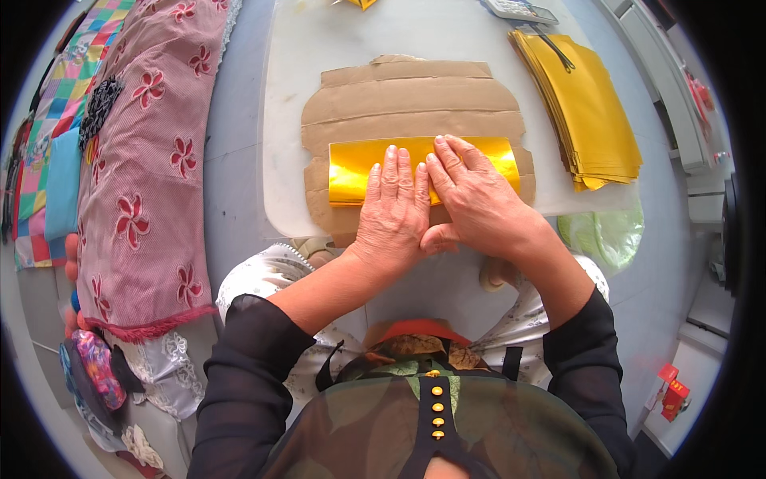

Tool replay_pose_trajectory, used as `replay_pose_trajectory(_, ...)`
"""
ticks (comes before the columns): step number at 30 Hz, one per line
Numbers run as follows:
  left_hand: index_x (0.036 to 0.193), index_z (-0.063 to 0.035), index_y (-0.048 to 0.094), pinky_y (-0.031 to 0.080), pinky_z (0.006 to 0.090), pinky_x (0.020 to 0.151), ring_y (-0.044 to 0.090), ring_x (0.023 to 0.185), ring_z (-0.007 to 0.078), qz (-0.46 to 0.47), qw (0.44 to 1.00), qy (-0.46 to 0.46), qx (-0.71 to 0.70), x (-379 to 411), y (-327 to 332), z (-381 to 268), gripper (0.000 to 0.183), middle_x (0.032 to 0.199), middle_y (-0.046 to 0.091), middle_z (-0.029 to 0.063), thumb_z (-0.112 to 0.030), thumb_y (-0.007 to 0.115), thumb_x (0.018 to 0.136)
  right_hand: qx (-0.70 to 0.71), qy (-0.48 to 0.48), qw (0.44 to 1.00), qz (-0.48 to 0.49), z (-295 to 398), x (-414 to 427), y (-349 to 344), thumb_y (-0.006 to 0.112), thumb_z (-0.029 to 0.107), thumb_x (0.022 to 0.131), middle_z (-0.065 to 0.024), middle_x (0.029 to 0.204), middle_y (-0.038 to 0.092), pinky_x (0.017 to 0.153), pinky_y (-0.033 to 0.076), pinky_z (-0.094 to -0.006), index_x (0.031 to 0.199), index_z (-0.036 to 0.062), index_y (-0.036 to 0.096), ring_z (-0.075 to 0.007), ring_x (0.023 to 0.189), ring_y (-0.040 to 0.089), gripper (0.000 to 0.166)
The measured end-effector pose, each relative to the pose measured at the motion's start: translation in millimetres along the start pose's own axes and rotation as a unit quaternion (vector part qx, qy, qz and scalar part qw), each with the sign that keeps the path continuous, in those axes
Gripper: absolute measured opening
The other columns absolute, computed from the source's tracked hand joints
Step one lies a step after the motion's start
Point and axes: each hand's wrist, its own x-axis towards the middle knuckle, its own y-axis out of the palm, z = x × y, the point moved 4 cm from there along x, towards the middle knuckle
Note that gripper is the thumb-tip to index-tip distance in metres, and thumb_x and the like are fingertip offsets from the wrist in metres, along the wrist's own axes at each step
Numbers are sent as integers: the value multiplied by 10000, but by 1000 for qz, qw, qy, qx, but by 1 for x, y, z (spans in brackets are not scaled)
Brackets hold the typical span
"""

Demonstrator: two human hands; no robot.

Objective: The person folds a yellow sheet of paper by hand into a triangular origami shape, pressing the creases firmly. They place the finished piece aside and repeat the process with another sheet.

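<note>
A sheet of shiny gold foil paper (350, 170), apparently folded over, lies lengthwise on a piece of brown cardboard (413, 99). My left hand (394, 206) rests flat on its middle, fingers stretched away from me. Just to the right, my right hand (470, 185) also lies palm down on the foil, its fingers slanting up and left. Its thumb reaches beside the left hand, near the foil's front edge. Neither hand grips anything; what lies beneath the palms is hidden.
On the white tabletop (287, 197), a stack of gold paper (589, 120) lies at right with a dark cord on it. A calculator-like device (522, 11) and a gold folded piece (362, 3) are farther back. A pink flowered cover (152, 161) drapes furniture at left. A green plastic bag (610, 233) sits below the table's right edge.
</note>
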Motion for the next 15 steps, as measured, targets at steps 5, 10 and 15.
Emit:
replay_pose_trajectory(5, 1403, 109, 368, 141, 601, 1140, 207, 1420, 484, 5, 1000, -12, -14, -9, 8, -1, 1183, 1474, 276, 357, -716, 665, 609, 4, 14, 1000, 21, 4, 0, 4, 714, 570, 654, -320, 1417, 398, 1155, 253, -462, 1310, -140, 457, -429, 1364, 330, 1001)
replay_pose_trajectory(10, 1420, 103, 332, 140, 593, 1139, 212, 1424, 468, 15, 999, -21, -47, -12, 1, -1, 1170, 1481, 273, 343, -661, 722, 624, -6, 26, 1000, 16, 8, -1, 7, 778, 477, 630, -316, 1432, 375, 1154, 253, -470, 1325, -133, 443, -430, 1363, 329, 983)
replay_pose_trajectory(15, 1414, 119, 318, 152, 576, 1144, 227, 1419, 472, 31, 999, -28, -34, -23, -3, 3, 1150, 1484, 263, 349, -584, 779, 630, -23, 14, 999, 26, 7, -2, 8, 763, 526, 659, -322, 1420, 382, 1146, 259, -489, 1345, -136, 417, -428, 1359, 326, 1015)
